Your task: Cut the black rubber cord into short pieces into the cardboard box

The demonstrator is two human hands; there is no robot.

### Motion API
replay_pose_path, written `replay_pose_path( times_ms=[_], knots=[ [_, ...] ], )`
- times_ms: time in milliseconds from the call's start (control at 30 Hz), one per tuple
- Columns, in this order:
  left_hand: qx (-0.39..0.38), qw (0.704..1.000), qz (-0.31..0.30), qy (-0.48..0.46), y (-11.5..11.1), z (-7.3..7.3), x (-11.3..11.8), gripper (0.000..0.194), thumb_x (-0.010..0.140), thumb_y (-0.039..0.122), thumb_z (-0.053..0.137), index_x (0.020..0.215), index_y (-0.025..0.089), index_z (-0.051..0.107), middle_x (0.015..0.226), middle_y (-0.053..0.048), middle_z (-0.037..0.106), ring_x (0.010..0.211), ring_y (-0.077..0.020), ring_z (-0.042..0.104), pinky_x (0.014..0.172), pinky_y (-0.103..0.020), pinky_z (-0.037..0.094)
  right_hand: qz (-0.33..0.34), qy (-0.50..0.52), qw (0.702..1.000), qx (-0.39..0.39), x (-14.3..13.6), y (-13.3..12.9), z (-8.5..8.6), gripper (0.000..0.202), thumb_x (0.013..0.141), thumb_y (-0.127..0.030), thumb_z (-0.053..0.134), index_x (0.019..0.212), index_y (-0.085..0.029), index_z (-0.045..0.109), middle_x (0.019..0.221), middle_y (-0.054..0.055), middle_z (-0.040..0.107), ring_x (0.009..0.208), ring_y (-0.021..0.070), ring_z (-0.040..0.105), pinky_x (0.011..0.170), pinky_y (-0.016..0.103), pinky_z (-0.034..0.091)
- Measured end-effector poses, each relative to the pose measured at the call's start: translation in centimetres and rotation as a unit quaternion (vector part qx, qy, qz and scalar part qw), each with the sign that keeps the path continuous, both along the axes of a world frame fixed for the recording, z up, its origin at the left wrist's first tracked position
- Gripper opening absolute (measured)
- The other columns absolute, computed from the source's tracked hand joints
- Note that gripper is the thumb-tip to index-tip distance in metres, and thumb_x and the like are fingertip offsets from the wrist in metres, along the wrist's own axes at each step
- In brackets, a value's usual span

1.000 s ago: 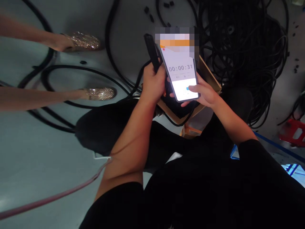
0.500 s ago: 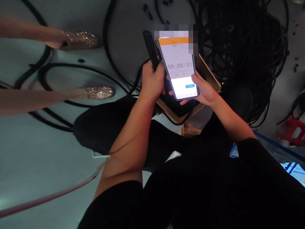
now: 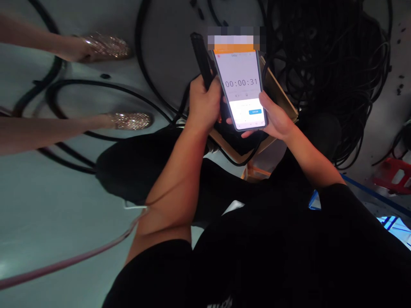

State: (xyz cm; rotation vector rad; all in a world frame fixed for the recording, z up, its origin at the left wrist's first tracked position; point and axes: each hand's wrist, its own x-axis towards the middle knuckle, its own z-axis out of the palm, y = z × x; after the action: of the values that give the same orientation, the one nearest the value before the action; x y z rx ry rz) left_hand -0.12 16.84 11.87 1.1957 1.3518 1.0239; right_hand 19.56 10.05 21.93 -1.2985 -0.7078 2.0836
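My right hand (image 3: 275,116) is closed around a smartphone (image 3: 243,87), its thumb resting at the screen's right edge and its fingers behind. The lit screen reads 00:00:31 above a blue button. Just left of the phone, my left hand (image 3: 204,100) is wrapped round a thick black cable-like piece (image 3: 201,57) that sticks up past the thumb. Its lower end is hidden in the fist. Below both hands stands a cardboard box (image 3: 278,87) with black material inside, partly covered by the phone and my right hand.
A large heap of black cable (image 3: 324,64) lies on the floor at the upper right. Loops of thick black cable (image 3: 109,83) run across the left, by another person's glittery shoes (image 3: 133,121). A red stool (image 3: 393,175) is at the right, and a pink hose (image 3: 80,259) crosses the lower left.
The whole view has shifted slightly, so the hands and phone sit a little higher in the picture. Both grips stay the same, and the timer still reads 00:00:31.
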Motion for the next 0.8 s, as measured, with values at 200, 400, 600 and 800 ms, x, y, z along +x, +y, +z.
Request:
replay_pose_path(
  times_ms=[200,400,600,800],
  knots=[
    [0.002,1.0,0.007,0.014,0.0,-0.5,-0.1,0.062,0.119,0.076,0.07,0.097,0.019,0.078,0.082,-0.004,0.072,0.078,-0.0212,0.068,0.075,-0.034,0.059,0.01,0.006,1.0,0.016,0.3,-0.1,0.0,0.101,0.11,-0.101,0.052,0.188,-0.037,0.043,0.182,0.014,0.068,0.151,0.0423,0.08,0.103,0.062,0.081],
    [-0.005,1.0,-0.004,0.01,0.1,-1.0,-0.3,0.069,0.113,0.088,0.071,0.1,0.021,0.076,0.084,-0.004,0.071,0.093,-0.0262,0.075,0.095,-0.042,0.066,0.012,0.006,1.0,0.013,0.3,0.0,-0.4,0.106,0.106,-0.107,0.05,0.186,-0.036,0.048,0.185,0.013,0.065,0.156,0.0435,0.076,0.106,0.064,0.081],
    [-0.007,1.0,-0.014,0.016,0.2,-1.0,-0.4,0.069,0.11,0.092,0.07,0.1,0.023,0.074,0.089,-0.006,0.071,0.098,-0.0294,0.076,0.097,-0.045,0.065,0.018,0.005,1.0,0.002,0.2,0.2,0.0,0.1,0.117,-0.099,0.02,0.186,-0.032,0.048,0.189,0.011,0.062,0.157,0.0404,0.077,0.11,0.064,0.079],
    [-0.008,1.0,0.001,0.017,0.3,-1.6,-0.4,0.082,0.104,0.103,0.066,0.102,0.021,0.074,0.091,-0.006,0.074,0.103,-0.0298,0.075,0.104,-0.048,0.066,0.029,0.012,0.999,0.01,0.2,0.1,0.8,0.098,0.117,-0.095,0.041,0.192,-0.033,0.036,0.195,0.013,0.054,0.159,0.0416,0.076,0.112,0.064,0.079]
  ],
)
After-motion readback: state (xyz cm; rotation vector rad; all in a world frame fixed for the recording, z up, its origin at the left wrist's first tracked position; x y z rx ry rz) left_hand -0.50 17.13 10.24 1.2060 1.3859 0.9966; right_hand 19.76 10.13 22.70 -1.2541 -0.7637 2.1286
